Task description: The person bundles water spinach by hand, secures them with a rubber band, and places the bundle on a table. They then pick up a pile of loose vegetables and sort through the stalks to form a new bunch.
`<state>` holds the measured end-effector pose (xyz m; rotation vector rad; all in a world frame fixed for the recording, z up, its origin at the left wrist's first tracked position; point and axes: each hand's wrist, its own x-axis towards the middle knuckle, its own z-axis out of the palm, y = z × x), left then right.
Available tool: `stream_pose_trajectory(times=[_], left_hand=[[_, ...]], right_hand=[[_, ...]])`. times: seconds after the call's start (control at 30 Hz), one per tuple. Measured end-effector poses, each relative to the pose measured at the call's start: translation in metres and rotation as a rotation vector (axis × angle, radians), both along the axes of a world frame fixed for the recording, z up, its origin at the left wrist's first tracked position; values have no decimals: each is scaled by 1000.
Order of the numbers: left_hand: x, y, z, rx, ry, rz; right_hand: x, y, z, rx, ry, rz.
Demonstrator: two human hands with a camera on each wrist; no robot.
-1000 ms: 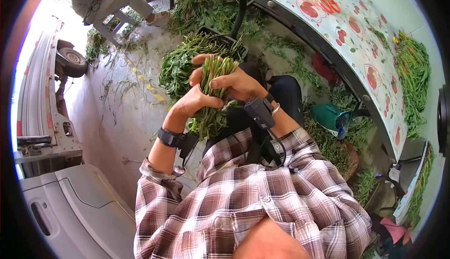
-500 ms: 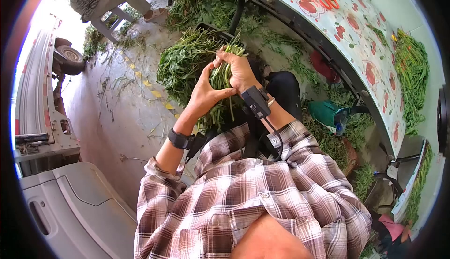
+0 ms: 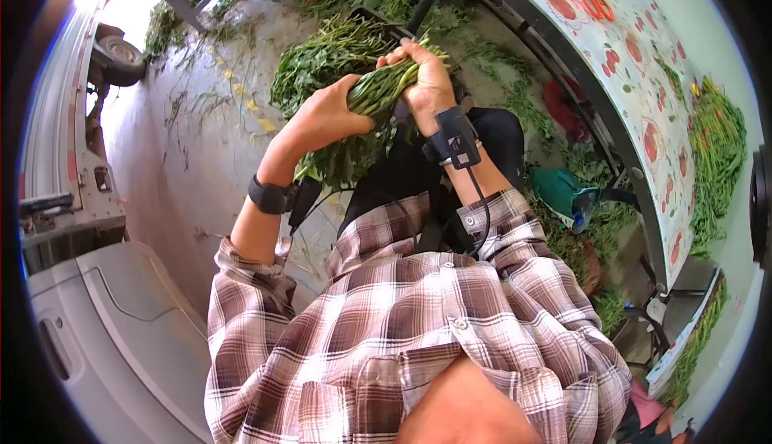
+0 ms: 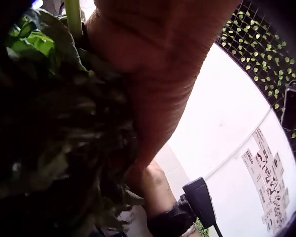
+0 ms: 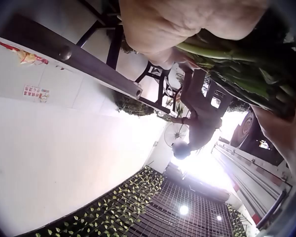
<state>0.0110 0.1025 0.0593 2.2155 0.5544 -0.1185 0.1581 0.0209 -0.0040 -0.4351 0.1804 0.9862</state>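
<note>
A bunch of leafy green stems [image 3: 379, 92] slants between my two hands in the head view, cut ends toward the upper right, leaves hanging at the lower left. My left hand [image 3: 326, 116] grips its leafy middle, thumb on the near side and fingers behind. My right hand [image 3: 428, 82] curls round the stems close to their ends. Dark leaves [image 4: 64, 148] fill the left part of the left wrist view beside the hand [image 4: 148, 54]. In the right wrist view, green stems [image 5: 227, 54] run out from under the right hand [image 5: 187, 24].
Beyond my hands lies a big heap of greens [image 3: 301, 66] by a dark crate. A table with a fruit-patterned cloth [image 3: 619, 82] stands at the right, with orange-handled scissors [image 3: 597, 6] and more greens [image 3: 716, 162]. A grey vehicle [image 3: 121, 323] is close on the left.
The bunch has gone from nearly upright to slanting, its cut ends swung to the upper right. My left hand has moved left along it, and the right hand has shifted up toward the ends.
</note>
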Motion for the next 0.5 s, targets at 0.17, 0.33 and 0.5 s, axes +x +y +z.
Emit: stream_pose_trajectory(times=[0.17, 0.33, 0.5], left_hand=[[-30, 13, -37, -134, -240, -13], [-84, 40, -70, -359, -294, 506], [-134, 52, -106, -409, -310, 774]], right_hand=[[38, -15, -40, -122, -86, -105], [72, -37, -60, -221, -257, -133], [91, -38, -49, -260, -245, -129]])
